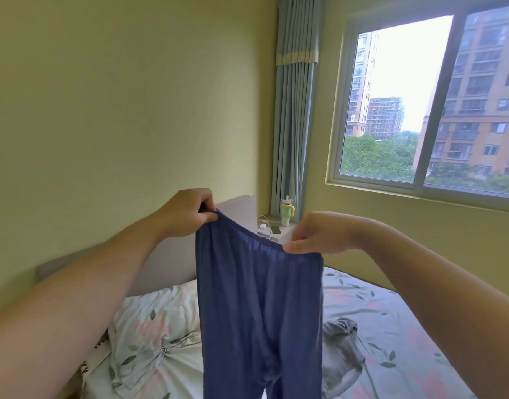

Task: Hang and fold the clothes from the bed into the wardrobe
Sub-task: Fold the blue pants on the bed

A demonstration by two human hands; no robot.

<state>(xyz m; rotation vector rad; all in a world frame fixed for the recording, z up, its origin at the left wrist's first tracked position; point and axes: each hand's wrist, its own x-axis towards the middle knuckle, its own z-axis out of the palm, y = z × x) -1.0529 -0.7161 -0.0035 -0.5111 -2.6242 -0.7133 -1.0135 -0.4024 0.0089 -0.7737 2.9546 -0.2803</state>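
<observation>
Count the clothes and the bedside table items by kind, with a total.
Clothes: 2, the blue trousers and the grey garment
Tumbler: 1
Phone: 1
Charger: 1
Total: 5

Below the fingers (205, 201) of the left hand (187, 213) and the fingers (298, 246) of the right hand (319, 234): a bed (397, 321) in a pale floral sheet, partly hidden behind the blue trousers (259, 312). Carries a floral pillow (155, 326) well below the left fingers, bunched at its lower corner, near the headboard (172, 260). Bears a crumpled grey garment (342, 347) well below the right fingers, just right of the trousers. Between the two sets of fingers, farther off: a white bedside table (286, 237). Holds a green-and-yellow tumbler (287, 213) with a straw, upright; a dark phone (275, 229) flat just before it; a white charger and cable (263, 226) just left of the phone.
</observation>
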